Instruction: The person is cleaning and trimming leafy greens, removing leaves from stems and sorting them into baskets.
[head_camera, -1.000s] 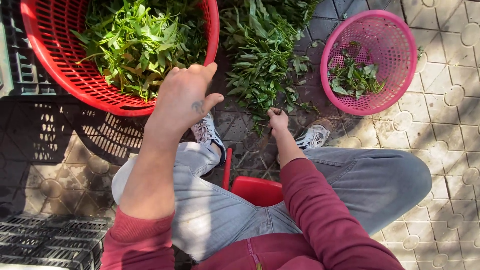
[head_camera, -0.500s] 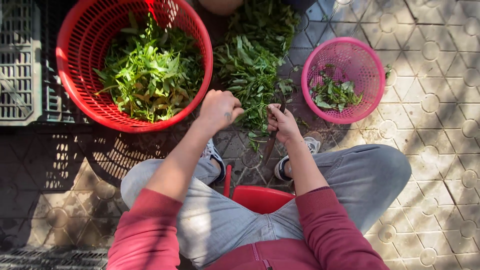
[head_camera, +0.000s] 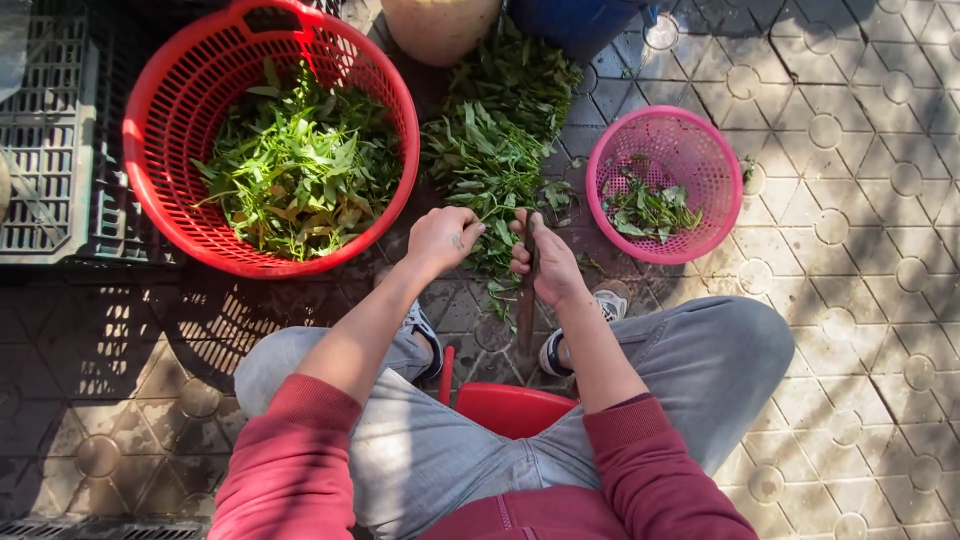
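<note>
- My left hand (head_camera: 443, 238) is pinched shut on a leafy green stem (head_camera: 487, 205) at the near end of the heap of loose green leaves (head_camera: 500, 130) on the paved floor, just right of the big red plastic basket (head_camera: 180, 215)
- My right hand (head_camera: 545, 262) is clamped on a thin dark knife (head_camera: 527, 295), right of that basket
- I judge I'm trimming; next needs a clean cut through the stem
- Half a second ago my hands sat further apart; now they nearly touch

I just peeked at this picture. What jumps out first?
The big red basket at upper left, heaped with green leaves. A smaller pink basket sits at right with a few leaves. Between them, the left hand and right hand meet over a leaf pile.
</note>
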